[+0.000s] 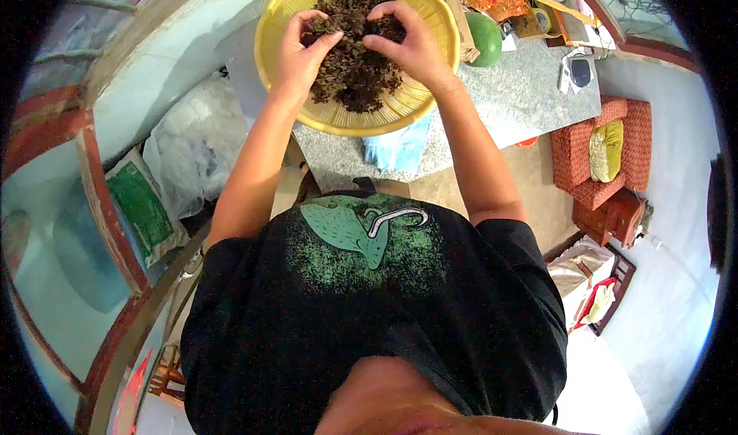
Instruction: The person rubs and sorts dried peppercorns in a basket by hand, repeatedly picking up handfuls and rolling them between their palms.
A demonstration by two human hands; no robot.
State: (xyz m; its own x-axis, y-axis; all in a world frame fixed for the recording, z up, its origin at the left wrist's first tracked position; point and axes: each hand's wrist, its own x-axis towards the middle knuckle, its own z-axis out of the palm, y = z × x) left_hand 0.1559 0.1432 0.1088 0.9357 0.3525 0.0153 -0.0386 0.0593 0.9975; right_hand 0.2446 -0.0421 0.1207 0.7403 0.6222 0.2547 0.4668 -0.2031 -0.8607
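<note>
A round yellow basket [277,8] with ribbed sides sits at the top of the view. Dark brown, frilly leaves [357,73] are heaped in it; their exact kind is unclear. My left hand [301,54] is at the heap's left side, thumb and fingers curled into the leaves. From the right, my right hand [411,49] grips the heap in the same way, its thumb pointing toward the other one. Some fingertips of both hands are hidden among the leaves.
The basket stands on a grey speckled table [507,89]. Right of it are a green watermelon [483,40], a cardboard box [453,8] and an orange net bag [492,0]. Light blue cloth [396,149] hangs at the table's near edge. A red armchair [569,158] stands farther right.
</note>
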